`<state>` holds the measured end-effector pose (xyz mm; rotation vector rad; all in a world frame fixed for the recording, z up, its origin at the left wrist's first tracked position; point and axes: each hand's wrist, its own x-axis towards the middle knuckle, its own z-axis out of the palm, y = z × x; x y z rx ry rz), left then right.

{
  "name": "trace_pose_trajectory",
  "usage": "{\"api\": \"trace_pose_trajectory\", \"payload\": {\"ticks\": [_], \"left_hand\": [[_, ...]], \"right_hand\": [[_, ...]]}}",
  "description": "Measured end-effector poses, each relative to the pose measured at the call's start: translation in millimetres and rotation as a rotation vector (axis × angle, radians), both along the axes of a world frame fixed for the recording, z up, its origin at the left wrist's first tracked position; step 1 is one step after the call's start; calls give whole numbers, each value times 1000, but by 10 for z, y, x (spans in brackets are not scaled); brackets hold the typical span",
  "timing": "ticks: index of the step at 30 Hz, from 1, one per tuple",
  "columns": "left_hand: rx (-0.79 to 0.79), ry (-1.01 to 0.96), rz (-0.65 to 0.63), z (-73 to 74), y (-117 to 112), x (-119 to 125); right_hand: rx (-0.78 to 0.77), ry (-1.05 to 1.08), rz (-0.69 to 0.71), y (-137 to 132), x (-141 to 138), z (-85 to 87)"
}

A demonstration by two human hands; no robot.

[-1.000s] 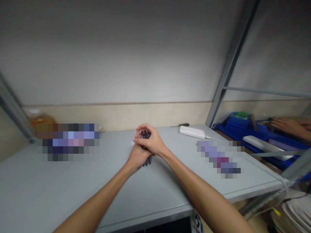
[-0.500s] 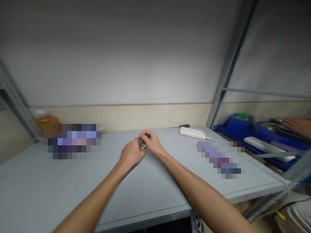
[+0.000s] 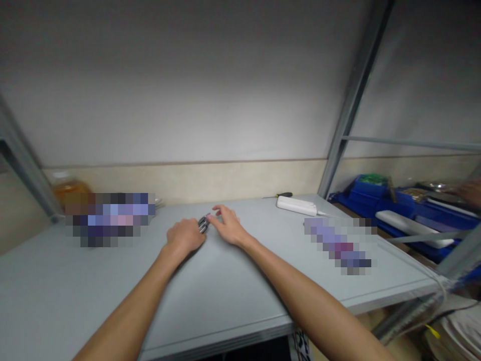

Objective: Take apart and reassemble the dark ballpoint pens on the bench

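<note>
We are recording the left hand [image 3: 184, 238] clasping a dark bundle [image 3: 204, 224] on the counter [image 3: 244, 291], the right hand [image 3: 227, 228] lying open against its tip, and are judging that squaring it needs both.

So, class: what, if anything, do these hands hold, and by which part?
The left hand is closed round a bundle of thin dark pieces, by its near part; only the far ends stick out. The right hand is open, holding nothing.

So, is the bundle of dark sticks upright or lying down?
Lying down: the bundle pokes sideways from the left hand, low over the table.
</note>
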<state>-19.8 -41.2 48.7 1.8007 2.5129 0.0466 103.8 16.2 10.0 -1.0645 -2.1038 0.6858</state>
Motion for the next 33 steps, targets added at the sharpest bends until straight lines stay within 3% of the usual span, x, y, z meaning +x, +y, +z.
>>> {"api": "trace_pose_trajectory", "payload": {"ticks": [4,11,15,21,25,33], "left_hand": [[-156,-23,46,53,40,-303],[-120,-72,25,-62,174,-650],[-91,-80,27,-49,179,-689],[-108,-146,-11,97,91,-690],[-150,-202,42,172,55,-680],[-140,-145,12,143,83,-693]], "right_hand": [[102,-136,48,-69,-12,-15],[227,-324,120,-175,-42,-49],[278,-359,179,-218,-53,-65],[354,-367,297,-275,-71,-68],[379,-361,357,-289,-82,-68],[400,-417,374,-310,-98,-64]]}}
